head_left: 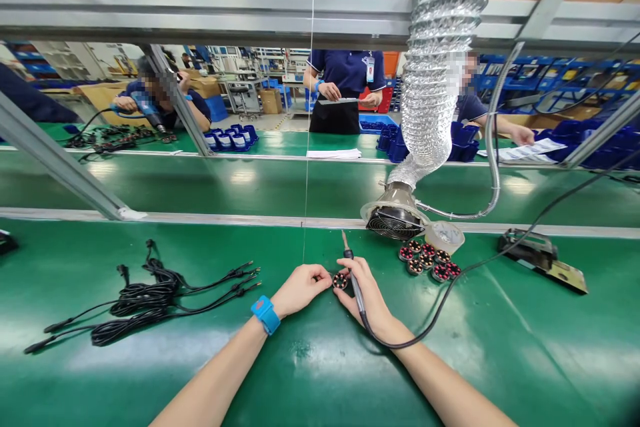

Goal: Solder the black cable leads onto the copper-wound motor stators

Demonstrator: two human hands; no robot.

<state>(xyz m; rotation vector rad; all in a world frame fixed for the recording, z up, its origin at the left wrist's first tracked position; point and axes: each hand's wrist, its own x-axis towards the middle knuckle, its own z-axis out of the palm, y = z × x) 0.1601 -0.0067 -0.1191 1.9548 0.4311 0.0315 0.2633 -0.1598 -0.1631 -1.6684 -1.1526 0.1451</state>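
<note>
My right hand [367,287] is closed on a soldering iron [357,290], its tip pointing up and away from me. Between my two hands a small ring-shaped motor stator [340,280] with dark windings is on the green bench, and my right thumb and fingers are close around its right side. My left hand [304,290], with a blue wrist strap [266,315], pinches at the stator's left edge. A thin solder wire [307,180] hangs from above down to the left hand; its end is hidden by the fingers.
More stators [427,257] stand right of centre, beside a roll of clear tape [444,237] and under a fume fan [395,220] on a foil duct. Black cables [150,300] lie left. A soldering iron stand [540,257] is at right; the iron's cord crosses my right forearm. Co-workers are opposite.
</note>
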